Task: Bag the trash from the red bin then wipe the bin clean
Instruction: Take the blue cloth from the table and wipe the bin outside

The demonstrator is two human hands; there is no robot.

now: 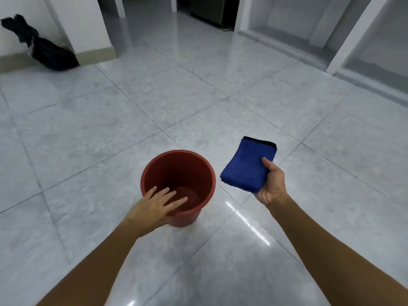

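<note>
While the round red plastic bin (178, 188), standing empty on the glossy tiled floor (110, 129), is being steadied by the left hand (157, 205) with fingers (176, 200) spread over its near rim, the folded blue microfibre cloth (247, 165) is being pinched in the right hand (270, 184); the light bin is likely being left free to slide or tip under wiping pressure.

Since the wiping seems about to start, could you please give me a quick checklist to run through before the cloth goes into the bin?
1. Round red plastic bin emptied of trash: ok, inside looks bare.
2. Bin upright on the grey tiled floor: ok.
3. Left hand steadying the near rim: ok, fingers spread over it.
4. Folded blue microfibre cloth held in right hand: ok.
5. Cloth damp: cannot tell.
6. Tied black plastic bag set aside by the wall: ok.
</note>
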